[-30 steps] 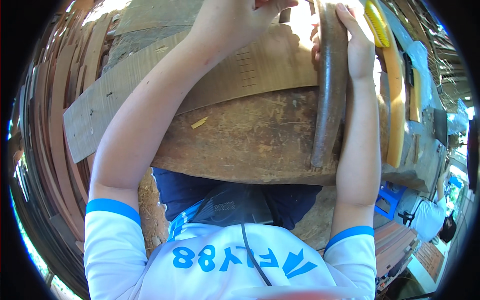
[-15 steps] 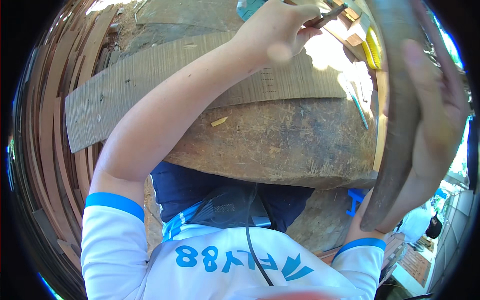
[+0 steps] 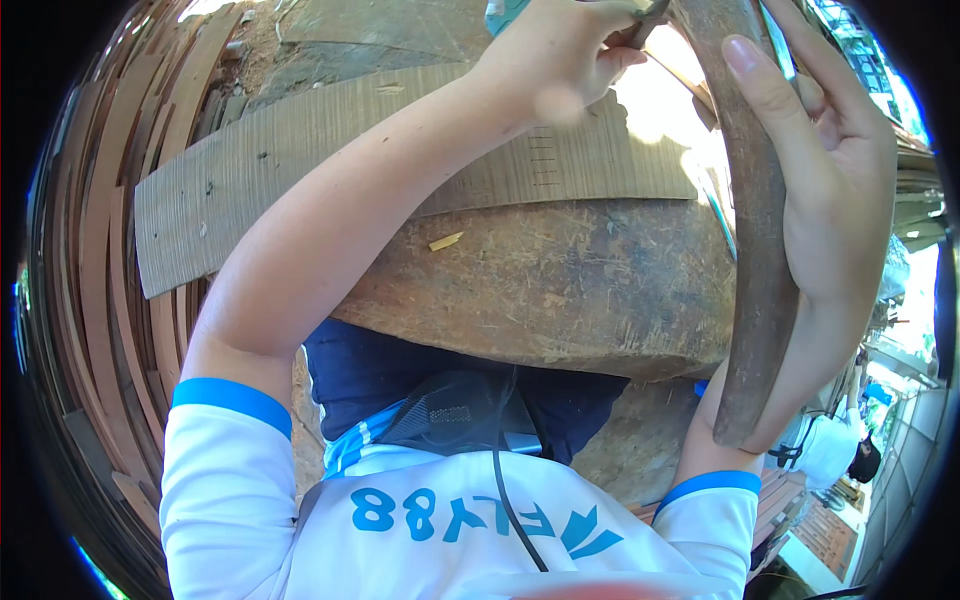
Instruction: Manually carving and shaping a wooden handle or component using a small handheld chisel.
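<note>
At the top of the view, my left hand [image 3: 585,65] is closed round a small dark tool [image 3: 645,22], whose full shape is hidden. My right hand [image 3: 845,170], at the right, grips a long brown wooden bar [image 3: 765,270]. The thumb lies along its near face and the other fingers pass behind. The bar's lower end hangs by my right forearm; its upper end is near the dark tool and runs out of view. Under my left forearm lies a wide striped-grain board [image 3: 330,150] with small marks on it. It rests on a worn wooden workbench [image 3: 560,280].
Long wood strips [image 3: 110,250] are stacked at the left. A yellow wood chip [image 3: 446,242] and a thin blue-green pen-like stick [image 3: 718,215] lie on the bench. A turquoise object [image 3: 500,14] sits beyond the board. Another person [image 3: 830,445] is at the far right.
My right hand and the wooden bar have swung left, bringing the bar's upper part close to the dark tool. My left hand has barely moved.
</note>
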{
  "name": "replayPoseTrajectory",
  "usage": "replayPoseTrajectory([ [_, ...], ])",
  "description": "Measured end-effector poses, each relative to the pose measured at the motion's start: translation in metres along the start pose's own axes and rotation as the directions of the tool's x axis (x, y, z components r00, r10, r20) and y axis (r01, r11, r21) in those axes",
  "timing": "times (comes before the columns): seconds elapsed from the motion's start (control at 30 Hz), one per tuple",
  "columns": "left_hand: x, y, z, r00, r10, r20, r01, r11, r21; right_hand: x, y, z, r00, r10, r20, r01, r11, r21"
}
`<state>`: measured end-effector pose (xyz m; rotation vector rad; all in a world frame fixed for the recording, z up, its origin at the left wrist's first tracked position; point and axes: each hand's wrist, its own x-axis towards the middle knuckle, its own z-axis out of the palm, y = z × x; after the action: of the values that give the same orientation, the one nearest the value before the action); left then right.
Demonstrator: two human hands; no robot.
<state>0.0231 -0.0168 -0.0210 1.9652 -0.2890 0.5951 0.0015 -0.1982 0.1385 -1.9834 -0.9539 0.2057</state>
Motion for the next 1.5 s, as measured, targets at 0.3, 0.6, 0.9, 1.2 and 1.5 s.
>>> replayPoseTrajectory([
  [0.3,0.001,-0.001,-0.004,0.992,-0.119,-0.047,0.112,0.986,-0.125,0.021,0.091,0.019,0.953,0.092,-0.288,0.002,0.950,0.311],
  [0.6,0.012,-0.003,-0.005,0.901,-0.432,-0.038,0.381,0.830,-0.408,0.022,0.194,0.038,0.922,0.384,-0.053,-0.213,0.615,0.760],
  [0.9,-0.001,-0.039,-0.003,0.940,-0.335,-0.068,0.312,0.922,-0.231,0.034,0.205,0.052,0.956,0.182,-0.230,0.033,0.714,0.700],
  [1.2,-0.005,-0.029,-0.003,0.925,-0.379,0.027,0.380,0.919,-0.101,0.040,0.220,0.056,0.908,0.230,-0.350,-0.001,0.838,0.546],
  [1.5,-0.011,-0.025,-0.011,0.911,-0.412,-0.015,0.408,0.906,-0.113,0.040,0.217,0.061,0.911,0.243,-0.334,-0.079,0.896,0.436],
])
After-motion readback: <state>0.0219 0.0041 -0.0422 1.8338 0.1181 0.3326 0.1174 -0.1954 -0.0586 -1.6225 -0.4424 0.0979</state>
